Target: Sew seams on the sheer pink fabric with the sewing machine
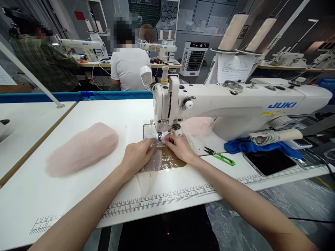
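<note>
A thin, see-through piece of sheer fabric point(154, 162) lies under the presser foot point(159, 138) of a white JUKI sewing machine point(235, 101) and drapes toward the table's front edge. Left of the foot, my left hand point(138, 155) is closed on the fabric, its fingertips close to the needle. My right hand point(180, 146) pinches at the fabric's edge just right of the foot; the bit between its fingertips is hardly visible. Brown tape point(171, 160) covers the table surface between my hands.
Left lies a pile of pale pink sheer pieces point(86, 148); another pink pile point(199, 126) sits behind the needle. Green thread snips point(221, 157), a phone point(269, 162) and blue cloth point(243, 145) lie at right. Two people sit at machines beyond.
</note>
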Demonstrator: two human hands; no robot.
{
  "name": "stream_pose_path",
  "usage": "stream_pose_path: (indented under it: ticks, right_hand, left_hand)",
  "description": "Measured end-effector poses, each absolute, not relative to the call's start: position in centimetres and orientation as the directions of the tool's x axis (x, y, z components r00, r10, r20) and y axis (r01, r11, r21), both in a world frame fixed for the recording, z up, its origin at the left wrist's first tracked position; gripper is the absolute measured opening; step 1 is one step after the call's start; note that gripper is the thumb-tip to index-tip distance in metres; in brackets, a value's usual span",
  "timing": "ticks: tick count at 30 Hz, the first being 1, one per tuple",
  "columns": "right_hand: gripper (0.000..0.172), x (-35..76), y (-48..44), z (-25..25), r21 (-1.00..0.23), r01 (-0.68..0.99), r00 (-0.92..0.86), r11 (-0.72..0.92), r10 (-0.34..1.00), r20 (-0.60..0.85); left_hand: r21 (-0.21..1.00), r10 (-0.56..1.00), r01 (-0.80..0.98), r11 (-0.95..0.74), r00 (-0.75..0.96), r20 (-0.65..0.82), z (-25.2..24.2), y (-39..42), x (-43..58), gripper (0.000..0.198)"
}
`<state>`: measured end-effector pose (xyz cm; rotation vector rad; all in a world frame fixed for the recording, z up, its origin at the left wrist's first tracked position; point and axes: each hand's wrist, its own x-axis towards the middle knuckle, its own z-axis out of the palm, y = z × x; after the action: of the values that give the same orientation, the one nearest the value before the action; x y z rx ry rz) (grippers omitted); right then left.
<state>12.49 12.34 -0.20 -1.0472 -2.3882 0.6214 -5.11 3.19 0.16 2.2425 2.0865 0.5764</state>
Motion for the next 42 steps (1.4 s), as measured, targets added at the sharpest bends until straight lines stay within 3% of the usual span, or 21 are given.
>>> stream_pose_path:
  ticks: [10, 19, 30, 42]
  right_hand:
    - [0.015, 12.7, 11.9, 0.5, -0.547, 0.552, -0.650, 0.630, 0.735, 0.191]
    - [0.019, 12.3, 13.0, 0.0, -0.390, 0.630, -0.620, 0.671, 0.738, 0.266]
    - [0.020, 11.7, 14.1, -1.1, -0.217, 0.680, -0.612, 0.700, 0.705, 0.359]
    - [0.020, 11.8, 14.2, -1.3, -0.187, 0.667, -0.631, 0.721, 0.681, 0.372]
  left_hand:
    - [0.125, 0.960, 0.970, -0.210, 0.180, 0.216, -0.1, 3.7, -4.6, 0.038]
    - [0.038, 0.963, 0.982, -0.186, 0.175, 0.203, -0.4, 3.7, -4.2, 0.046]
    - [0.063, 0.937, 0.962, -0.266, 0.243, 0.251, -0.5, 2.7, -4.2, 0.042]
    - [0.005, 0.912, 0.952, -0.305, 0.291, 0.290, -0.8, 2.5, -4.3, 0.040]
